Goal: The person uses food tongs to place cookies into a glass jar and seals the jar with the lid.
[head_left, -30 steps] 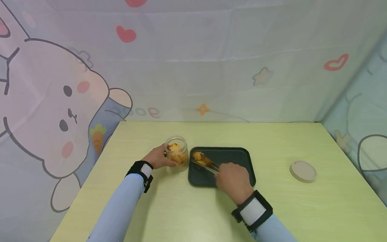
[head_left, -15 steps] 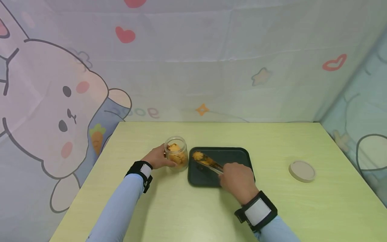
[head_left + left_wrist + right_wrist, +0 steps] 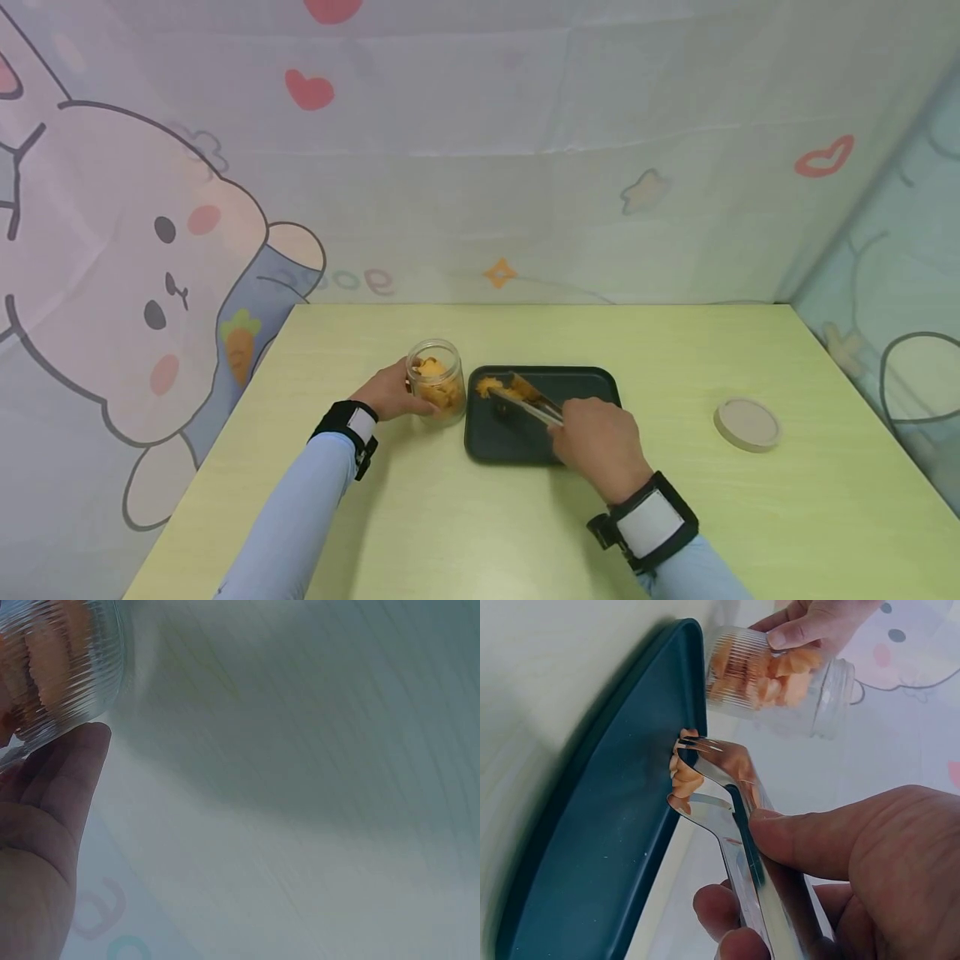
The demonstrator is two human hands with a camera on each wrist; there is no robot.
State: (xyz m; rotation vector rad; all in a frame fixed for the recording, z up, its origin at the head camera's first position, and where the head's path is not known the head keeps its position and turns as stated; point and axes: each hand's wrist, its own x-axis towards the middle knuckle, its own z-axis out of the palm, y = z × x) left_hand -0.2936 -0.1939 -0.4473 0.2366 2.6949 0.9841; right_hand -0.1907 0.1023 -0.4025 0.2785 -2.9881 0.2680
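Note:
My left hand grips a ribbed clear jar from its left side. Several orange, crinkled snack pieces fill part of the jar, whose mouth is uncovered. Over the dark green tray, my right hand holds metal tongs, one tip of which has fork-like tines. The tongs' arms stand apart. An orange crinkled piece lies at the tray's left end, between the tongs' tips in the right wrist view; whether they press on it I cannot tell. In the left wrist view, fingers lie against the jar.
A round beige lid lies on the pale yellow table to the right of the tray. The jar stands close to the tray's left edge. Behind the table hangs a printed cloth.
My right hand has shifted a little to the right, and the tongs' arms have spread wider around the orange piece at the tray's left end. The left hand and jar stay in place.

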